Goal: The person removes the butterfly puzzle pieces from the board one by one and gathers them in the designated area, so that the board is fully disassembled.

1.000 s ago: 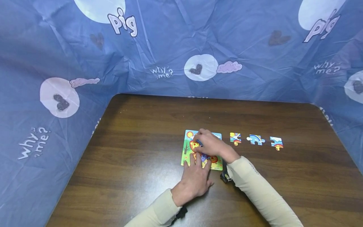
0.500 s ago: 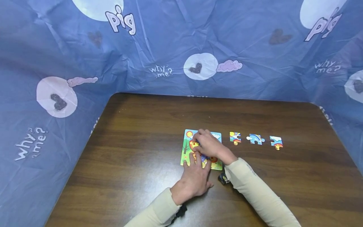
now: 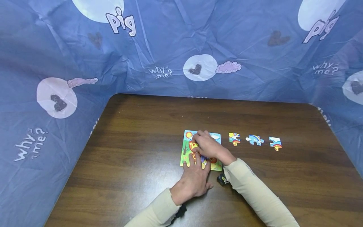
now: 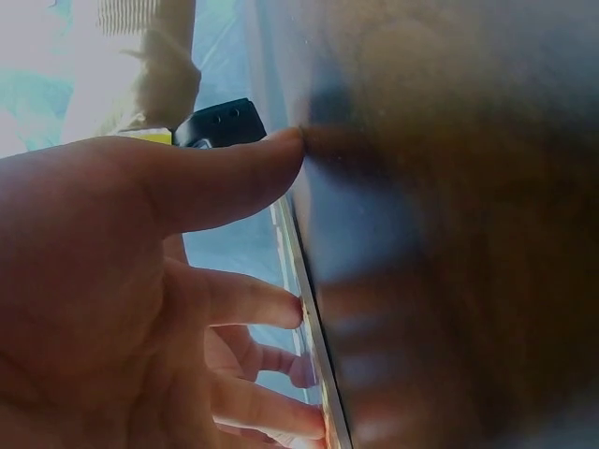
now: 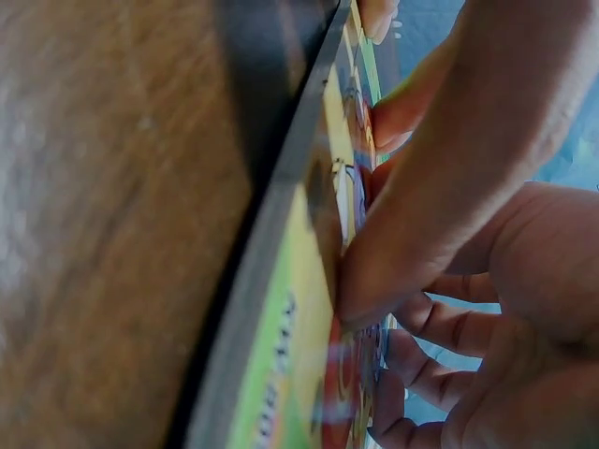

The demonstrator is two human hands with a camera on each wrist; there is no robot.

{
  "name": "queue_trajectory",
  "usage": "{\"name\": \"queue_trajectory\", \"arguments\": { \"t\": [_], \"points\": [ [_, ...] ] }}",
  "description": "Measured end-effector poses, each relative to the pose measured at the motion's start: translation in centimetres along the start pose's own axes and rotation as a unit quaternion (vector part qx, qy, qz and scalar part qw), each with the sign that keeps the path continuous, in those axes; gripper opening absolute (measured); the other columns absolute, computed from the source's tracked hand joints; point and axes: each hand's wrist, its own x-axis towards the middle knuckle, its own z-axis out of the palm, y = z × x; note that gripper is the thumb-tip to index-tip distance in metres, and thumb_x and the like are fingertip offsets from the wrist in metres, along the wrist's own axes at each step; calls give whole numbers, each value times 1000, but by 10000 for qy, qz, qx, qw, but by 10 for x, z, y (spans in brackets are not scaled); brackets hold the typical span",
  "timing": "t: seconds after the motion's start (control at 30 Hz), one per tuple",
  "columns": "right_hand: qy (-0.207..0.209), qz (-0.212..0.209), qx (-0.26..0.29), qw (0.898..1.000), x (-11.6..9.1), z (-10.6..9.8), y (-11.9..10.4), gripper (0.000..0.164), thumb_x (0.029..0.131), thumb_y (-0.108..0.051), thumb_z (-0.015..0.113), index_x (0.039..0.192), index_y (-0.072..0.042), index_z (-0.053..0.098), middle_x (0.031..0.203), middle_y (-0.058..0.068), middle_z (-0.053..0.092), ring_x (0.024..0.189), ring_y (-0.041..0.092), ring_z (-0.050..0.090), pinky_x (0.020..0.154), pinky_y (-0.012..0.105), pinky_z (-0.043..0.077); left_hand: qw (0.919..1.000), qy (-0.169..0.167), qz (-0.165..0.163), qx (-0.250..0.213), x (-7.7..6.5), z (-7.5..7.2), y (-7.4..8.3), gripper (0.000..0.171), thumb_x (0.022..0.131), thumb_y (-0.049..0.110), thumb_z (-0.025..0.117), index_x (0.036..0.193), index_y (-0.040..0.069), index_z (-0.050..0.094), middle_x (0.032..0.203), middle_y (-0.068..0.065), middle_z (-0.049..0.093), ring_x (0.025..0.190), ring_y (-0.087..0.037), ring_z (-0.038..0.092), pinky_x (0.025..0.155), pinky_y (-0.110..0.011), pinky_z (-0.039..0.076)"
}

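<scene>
Count, head view: I have two hands, one jigsaw board and three loose jigsaw pieces.

The jigsaw board [image 3: 183,159] lies flat on the dark wood table [image 3: 141,126], in front of the person. Its sides look nearly equal, so I cannot assign it a long axis. Printed sun in the far-left corner, tree down the left, green along the near side: the picture reads upright to the person, with the near edge slanting slightly closer toward the right.

Loose pieces form one row, well apart from the hands, right of the board. Left piece [image 3: 234,138]: knob toward the person, notch on the right. Middle piece [image 3: 255,140]: rainbow arc, knobs left and right, so its long axis runs sideways. Right piece [image 3: 275,142]: knob toward the person.

The board serves as the only holder; printed pieces sit inside its border. The hands cover much of them, so I get no count.

Left hand [image 3: 195,179]: fingers spread and extended, tips on the near part of the board; thumb off the board, to the right. Right hand [image 3: 208,145]: arched over the middle of the board, fingers and thumb bent down to it, just beyond the left fingertips. I cannot tell whether a piece is pinched there; the grip is hidden.

Two cream sleeves [image 3: 259,189], one black device [image 3: 222,179] by the right cuff. Behind: blue backdrop [image 3: 158,41], "pig" printed twice.
</scene>
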Motion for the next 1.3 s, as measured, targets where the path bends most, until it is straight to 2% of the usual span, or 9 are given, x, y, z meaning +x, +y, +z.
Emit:
{"name": "queue_trajectory", "arguments": {
  "t": [0.43, 0.67, 0.77, 0.9, 1.17, 1.3],
  "points": [
    [97, -277, 29, 9996, -1, 0, 4, 24, 87, -17, 76, 103, -5, 64, 100, 8, 64, 97, 26, 55, 87, 41, 47, 10000, -45, 15, -44, 1, 1, 0, 83, 85, 64, 65, 151, 20, 42, 151, -28, 42, 139, -47, 43, 98, -57, 52],
    [296, -419, 754, 9958, -3, -7, 5, 15, 84, -10, 77, 89, -8, 63, 89, 5, 63, 87, 21, 56, 87, 42, 47, 10000, 57, 13, 1, 0, 2, 1, 83, 84, 64, 67, 149, 19, 43, 151, -28, 43, 138, -47, 44, 97, -56, 52],
    [292, -298, 717, 9966, -5, -10, 3, 11, 86, -9, 76, 91, -9, 66, 93, 4, 66, 91, 21, 60, 87, 43, 50, 10000, 75, -12, 21, 0, 2, 1, 83, 83, 64, 67, 149, 19, 43, 150, -26, 44, 138, -46, 44, 97, -56, 52],
    [94, 85, 490, 9987, -6, -12, 0, 14, 89, -12, 74, 103, -11, 70, 101, 4, 70, 95, 20, 64, 85, 41, 54, 10000, 40, -17, 40, 0, 3, 1, 82, 84, 64, 66, 149, 20, 42, 151, -26, 44, 138, -46, 43, 98, -55, 51],
    [-140, 256, 670, 9973, -7, -11, -4, 25, 89, -13, 74, 113, -7, 70, 92, 3, 68, 76, 11, 58, 68, 29, 50, 9999, 76, -64, 110, -1, 4, 2, 85, 84, 66, 65, 151, 21, 41, 152, -26, 41, 139, -44, 42, 98, -54, 51],
    [-73, 313, 628, 9975, -8, -9, -7, 27, 88, -12, 74, 114, -7, 70, 95, 4, 69, 75, 10, 58, 67, 28, 51, 9999, 115, -55, 117, -1, 4, 2, 83, 84, 65, 66, 150, 21, 42, 150, -25, 44, 138, -44, 43, 98, -54, 51]
  ]
}}
